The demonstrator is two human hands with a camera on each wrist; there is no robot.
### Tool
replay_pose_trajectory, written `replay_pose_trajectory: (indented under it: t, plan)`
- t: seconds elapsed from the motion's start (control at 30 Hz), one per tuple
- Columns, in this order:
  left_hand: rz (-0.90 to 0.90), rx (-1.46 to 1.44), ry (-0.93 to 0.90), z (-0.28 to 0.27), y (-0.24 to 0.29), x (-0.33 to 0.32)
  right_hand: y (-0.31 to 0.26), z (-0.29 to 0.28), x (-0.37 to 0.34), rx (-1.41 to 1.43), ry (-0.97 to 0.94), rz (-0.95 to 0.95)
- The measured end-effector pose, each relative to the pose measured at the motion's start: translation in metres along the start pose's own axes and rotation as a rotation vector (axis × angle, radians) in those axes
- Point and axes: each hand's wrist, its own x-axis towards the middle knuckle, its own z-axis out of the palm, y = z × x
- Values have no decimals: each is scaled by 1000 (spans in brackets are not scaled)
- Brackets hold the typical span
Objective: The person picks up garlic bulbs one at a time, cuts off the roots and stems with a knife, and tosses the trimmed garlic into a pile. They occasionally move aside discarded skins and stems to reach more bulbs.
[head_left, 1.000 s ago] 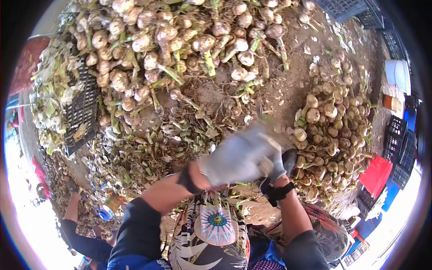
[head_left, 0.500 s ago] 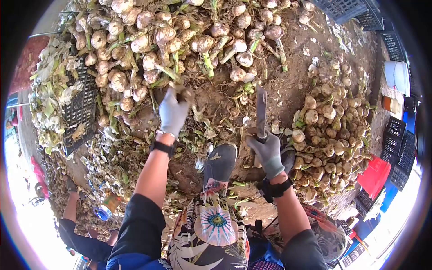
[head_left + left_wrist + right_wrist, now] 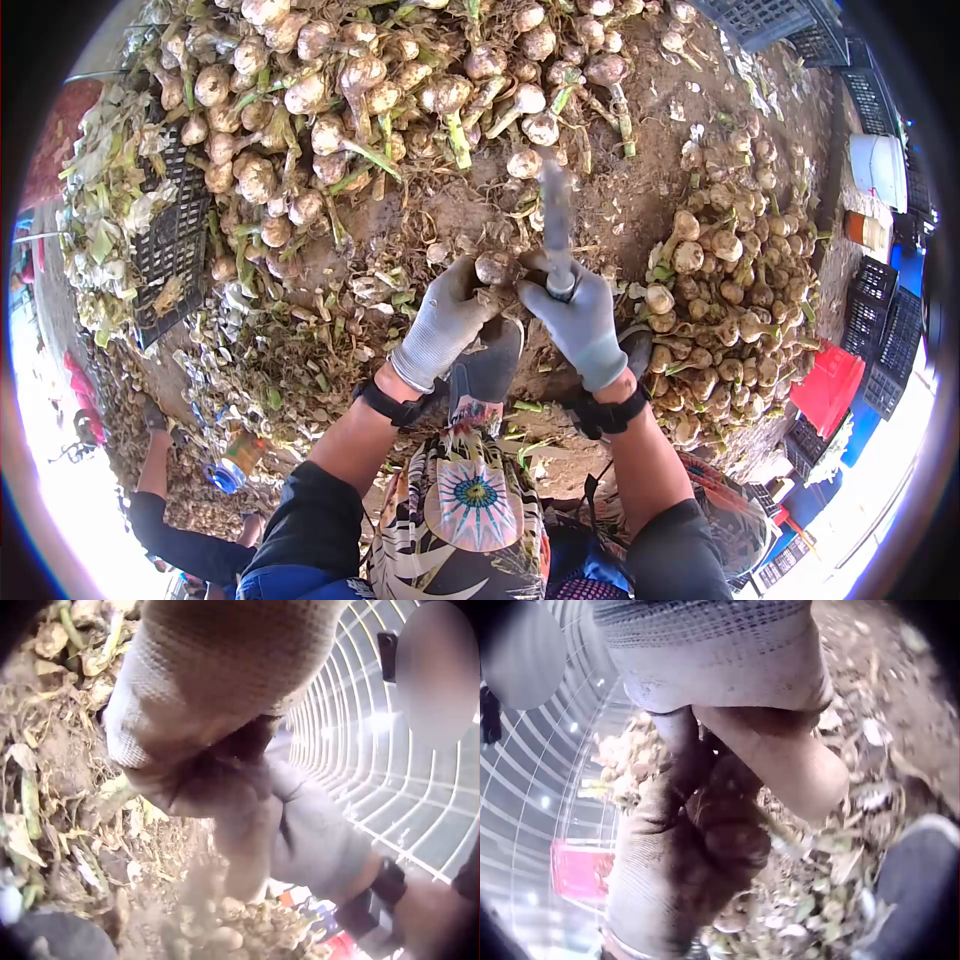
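Both hands wear grey, dirt-stained gloves and meet in front of the body in the head view. My left hand grips a soiled garlic bulb between thumb and fingers. Close on its right, my right hand holds a knife, its blade pointing up and away and slightly blurred. The right fingertips are right beside the bulb. In the right wrist view a tan, rounded handle end sticks out below the right glove, and the left hand is near it. Fingers mostly hide the bulb in the left wrist view.
Garlic with stems is heaped ahead; stemless bulbs are piled at right. Cut stems and leaves litter the ground. A black crate stands left, a red tub right. A shoe is below the hands.
My left hand crossed to the right side, reached out to the garlic heap at left, then came back with a bulb beside the right hand. The knife stays in the right hand, now slightly further left.
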Motion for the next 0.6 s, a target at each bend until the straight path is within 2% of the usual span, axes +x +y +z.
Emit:
replay_pose_trajectory:
  t: [0.03,0.07,0.1,0.17,0.27,0.37,0.47,0.5,0.53,0.57,0.6]
  plan:
    - [-24,134,19,-2,0,-1,-2,-2,-3,-2,0,3]
    - [-25,132,16,-6,-19,2,-5,-5,-6,-347,23,-190]
    - [223,100,34,-12,-53,7,-8,-7,-10,-692,43,-385]
    - [471,66,53,-18,-66,7,-14,-6,-15,-771,7,-347]
    - [352,200,46,-25,-71,2,-18,-7,-17,-853,-7,-356]
    - [384,153,72,-26,-70,-4,-21,-7,-18,-874,-28,-276]
    - [317,54,-3,-24,-48,-7,-18,-10,-19,-904,-53,-238]
    - [127,247,-72,-19,-14,-9,-11,-16,-16,-869,-74,-119]
    - [32,341,-102,-18,-5,-10,-2,-23,-11,-833,-93,-4]
    - [-60,440,-142,-17,5,-10,17,-36,6,-957,-111,229]
    - [90,491,-149,-18,5,-11,21,-45,6,-880,-103,275]
